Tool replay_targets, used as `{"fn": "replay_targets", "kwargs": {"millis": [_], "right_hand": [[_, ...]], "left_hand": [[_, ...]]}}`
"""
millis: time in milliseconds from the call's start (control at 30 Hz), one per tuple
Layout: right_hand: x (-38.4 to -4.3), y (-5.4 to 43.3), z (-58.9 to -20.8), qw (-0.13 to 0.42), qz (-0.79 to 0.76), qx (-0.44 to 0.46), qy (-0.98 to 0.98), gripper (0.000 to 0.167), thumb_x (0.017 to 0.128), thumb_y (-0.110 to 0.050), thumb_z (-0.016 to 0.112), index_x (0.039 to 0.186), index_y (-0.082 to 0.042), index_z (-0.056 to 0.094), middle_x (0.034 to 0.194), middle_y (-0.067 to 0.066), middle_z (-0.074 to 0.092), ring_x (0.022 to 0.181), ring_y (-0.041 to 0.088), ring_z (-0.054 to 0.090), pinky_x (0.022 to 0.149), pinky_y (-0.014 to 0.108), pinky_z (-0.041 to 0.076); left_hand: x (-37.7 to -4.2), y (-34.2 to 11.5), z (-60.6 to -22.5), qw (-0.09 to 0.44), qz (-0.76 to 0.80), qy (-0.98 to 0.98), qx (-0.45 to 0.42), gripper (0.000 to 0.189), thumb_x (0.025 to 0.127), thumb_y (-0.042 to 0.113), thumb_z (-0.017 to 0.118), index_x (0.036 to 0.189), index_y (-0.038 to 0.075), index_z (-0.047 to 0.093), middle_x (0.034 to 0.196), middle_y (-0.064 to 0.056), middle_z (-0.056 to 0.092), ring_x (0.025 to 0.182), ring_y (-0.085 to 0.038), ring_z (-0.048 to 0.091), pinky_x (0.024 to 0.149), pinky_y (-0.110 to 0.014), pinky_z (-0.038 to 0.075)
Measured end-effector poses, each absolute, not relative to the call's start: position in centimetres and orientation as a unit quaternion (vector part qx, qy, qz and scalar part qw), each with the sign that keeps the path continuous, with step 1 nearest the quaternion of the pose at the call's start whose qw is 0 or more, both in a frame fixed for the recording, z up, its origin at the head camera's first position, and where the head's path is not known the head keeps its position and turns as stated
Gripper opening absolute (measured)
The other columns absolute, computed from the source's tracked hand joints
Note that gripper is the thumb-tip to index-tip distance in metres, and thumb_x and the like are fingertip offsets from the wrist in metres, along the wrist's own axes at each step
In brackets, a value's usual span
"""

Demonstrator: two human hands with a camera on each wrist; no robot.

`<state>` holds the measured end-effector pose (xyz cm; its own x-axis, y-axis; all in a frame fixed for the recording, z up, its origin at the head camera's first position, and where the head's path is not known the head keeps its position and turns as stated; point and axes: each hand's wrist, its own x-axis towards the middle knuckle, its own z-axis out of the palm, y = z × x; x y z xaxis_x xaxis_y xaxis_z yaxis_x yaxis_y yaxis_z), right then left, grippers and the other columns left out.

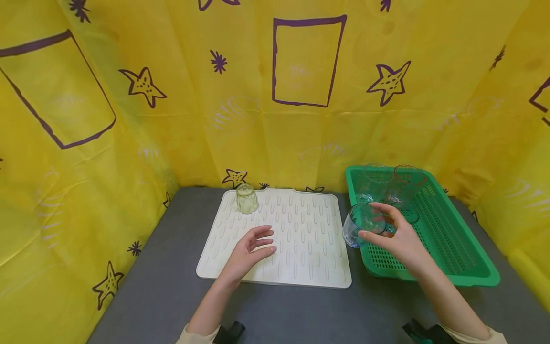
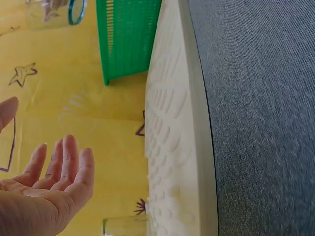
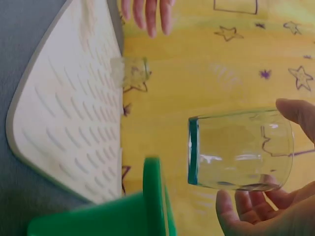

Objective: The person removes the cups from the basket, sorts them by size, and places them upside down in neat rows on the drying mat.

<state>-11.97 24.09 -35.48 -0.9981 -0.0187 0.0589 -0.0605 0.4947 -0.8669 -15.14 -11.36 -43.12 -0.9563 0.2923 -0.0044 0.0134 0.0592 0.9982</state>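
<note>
My right hand (image 1: 401, 241) holds a clear drinking glass (image 3: 236, 150) between thumb and fingers, over the left edge of the green basket (image 1: 491, 279). Its blue-edged end points down toward the table in both wrist views. Above the white drying mat (image 1: 301, 258), my left hand (image 1: 249, 253) is raised with its fingers loosely bent and nothing in them. A small yellowish glass (image 1: 247, 199) stands upside down at the mat's back left corner.
Inside the basket, toward its back left, stand more clear glasses, one a red-rimmed glass (image 1: 410, 179). The mat and basket sit side by side on a dark grey table (image 1: 154, 286). A yellow patterned cloth (image 1: 258, 134) hangs behind and at both sides.
</note>
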Motion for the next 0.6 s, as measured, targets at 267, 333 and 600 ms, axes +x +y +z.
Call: {"fn": "replay_targets", "kwargs": {"millis": [267,333,600], "right_hand": [[-12.4,21.9,-36.3,0.003,0.53,0.045,-0.847,0.073,0.085,-0.031,0.076,0.146,-0.017,0.038,0.138,0.011,0.042,0.122,0.025,0.042,0.085,0.024,0.046],[-12.5,21.4,-36.6,-0.001,0.541,0.049,-0.84,0.073,0.085,-0.03,0.077,0.145,-0.016,0.039,0.137,0.011,0.043,0.12,0.024,0.042,0.084,0.025,0.047],[-12.7,19.8,-37.4,-0.024,0.572,0.054,-0.818,0.072,0.082,-0.025,0.079,0.143,-0.015,0.042,0.133,0.011,0.044,0.12,0.027,0.043,0.082,0.03,0.051]], "left_hand": [[-15.0,-10.1,-42.8,0.123,0.686,0.705,0.133,0.058,0.089,0.014,0.071,0.141,0.008,0.047,0.136,-0.011,0.053,0.125,-0.031,0.051,0.096,-0.034,0.049],[-15.0,-9.9,-42.7,0.128,0.688,0.701,0.136,0.058,0.089,0.014,0.072,0.141,0.008,0.046,0.136,-0.011,0.053,0.125,-0.031,0.051,0.095,-0.033,0.049],[-14.9,-8.7,-42.4,0.141,0.688,0.693,0.16,0.06,0.087,0.012,0.073,0.141,0.01,0.047,0.136,-0.011,0.052,0.126,-0.033,0.05,0.102,-0.04,0.044]]}}
